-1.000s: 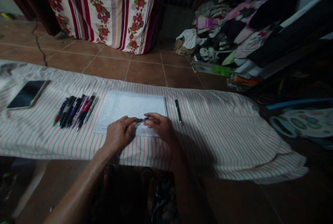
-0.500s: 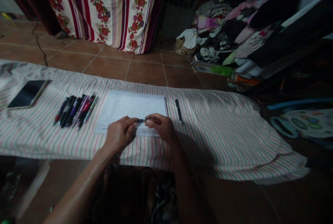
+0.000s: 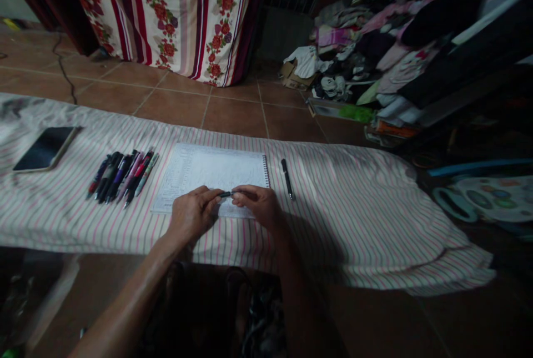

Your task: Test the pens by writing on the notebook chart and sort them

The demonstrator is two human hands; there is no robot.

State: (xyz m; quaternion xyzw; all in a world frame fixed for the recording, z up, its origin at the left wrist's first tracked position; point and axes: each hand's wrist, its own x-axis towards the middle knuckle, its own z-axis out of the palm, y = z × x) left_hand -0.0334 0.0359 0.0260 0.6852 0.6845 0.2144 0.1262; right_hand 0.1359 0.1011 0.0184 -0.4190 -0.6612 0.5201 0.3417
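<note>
Reaching in from below, left forearm [image 3: 137,286] and right forearm [image 3: 302,286], both across the near edge of a striped cloth [image 3: 366,219]. Past that edge, left hand [image 3: 191,211] with thumb and forefinger pinched on one end of a dark pen [image 3: 225,194], other fingers mostly hidden. Opposite, right hand [image 3: 262,203] with fingers bent and tips closed on the pen's other end. Between the two hands, only a short length of pen in sight, roughly crosswise over the near half of a spiral notebook [image 3: 225,166]; too dim to tell whether whole or in two parts.

Along the notebook's right edge, the wire binding; just beyond, across a narrow strip of cloth, a loose black pen [image 3: 287,179], slanted, lying apart from the binding. From there to the cloth's rounded right end, a broad stretch of stripes, with plenty of room for the right elbow to swing. Left of the notebook, across another narrow strip, a close row of pens [image 3: 110,176]; farther left, across a wider gap, a phone [image 3: 45,150].

Between notebook and far cloth edge, a slim margin. Beyond, tiled floor [image 3: 233,114], then a floral curtain [image 3: 189,25] and, to its right, a cardboard box [image 3: 293,76] by heaped clothes [image 3: 331,36].
</note>
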